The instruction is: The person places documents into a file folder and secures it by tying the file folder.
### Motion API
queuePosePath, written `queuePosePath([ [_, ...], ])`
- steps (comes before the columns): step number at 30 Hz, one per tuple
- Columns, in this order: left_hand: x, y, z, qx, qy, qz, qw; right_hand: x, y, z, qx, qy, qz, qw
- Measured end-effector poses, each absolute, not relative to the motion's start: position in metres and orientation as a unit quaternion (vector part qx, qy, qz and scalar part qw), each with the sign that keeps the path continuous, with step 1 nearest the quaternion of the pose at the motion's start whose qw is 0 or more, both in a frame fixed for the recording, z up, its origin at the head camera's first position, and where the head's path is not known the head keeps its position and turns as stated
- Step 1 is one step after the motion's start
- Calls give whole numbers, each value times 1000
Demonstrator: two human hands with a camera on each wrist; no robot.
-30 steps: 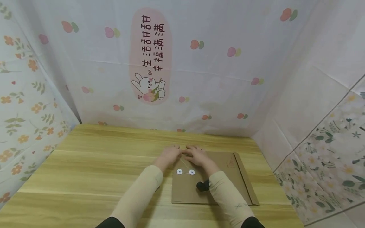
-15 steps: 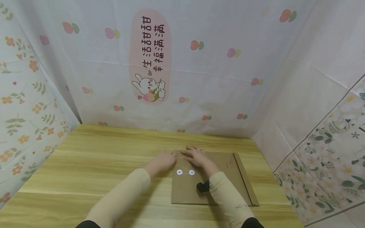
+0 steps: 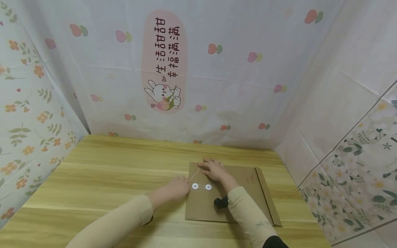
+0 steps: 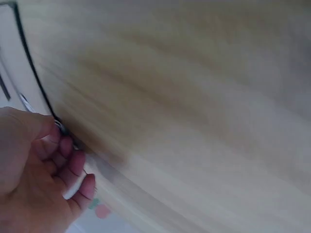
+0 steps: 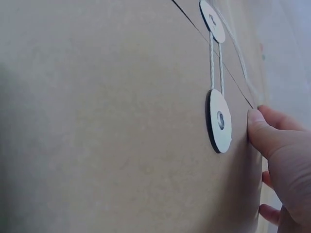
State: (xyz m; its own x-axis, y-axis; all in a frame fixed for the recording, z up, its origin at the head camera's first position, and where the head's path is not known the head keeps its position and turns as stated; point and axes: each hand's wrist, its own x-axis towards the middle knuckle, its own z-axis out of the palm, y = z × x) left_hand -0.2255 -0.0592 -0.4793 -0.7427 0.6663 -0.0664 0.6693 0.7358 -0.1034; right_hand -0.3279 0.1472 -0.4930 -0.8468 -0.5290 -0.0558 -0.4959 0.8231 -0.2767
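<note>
A brown kraft document envelope [image 3: 235, 199] lies flat on the wooden table, with two white round buttons on its face, the left one [image 3: 195, 186] and the right one [image 3: 208, 187]. White string runs between both buttons. A loose length of the string [image 3: 194, 175] curves from near the right thumb to my left hand [image 3: 176, 187], which pinches it at the envelope's left edge. In the left wrist view, thumb and forefinger meet; what lies between them is mostly hidden. My right hand [image 3: 215, 170] grips the envelope's top edge, thumb on the face and fingers at the edge.
The wooden table [image 3: 118, 168] extends to the left of the envelope. A white printed cloth [image 3: 235, 86] hangs behind it, and patterned cloths stand at both sides. A black object [image 3: 221, 202] sits at the right wrist, above the envelope.
From near the right hand, my left hand has moved left and toward the person, down the envelope's left edge. The string there now hangs slack in a curve. The right hand stays put.
</note>
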Motion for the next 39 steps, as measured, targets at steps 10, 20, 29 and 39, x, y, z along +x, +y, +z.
queuePosePath([
  [10, -199, -58, -474, 324, 941, 69, 69, -330, 150, -492, -277, 949, -134, 63],
  [20, -186, -60, -473, 351, 920, 143, 104, -331, 151, -490, -278, 950, -127, 71],
  [29, -205, -71, -473, 352, 877, 275, 179, -328, 150, -493, -285, 947, -134, 60],
  [39, -255, -83, -469, 306, 922, 233, 35, -312, 159, -495, -319, 923, -213, -26],
])
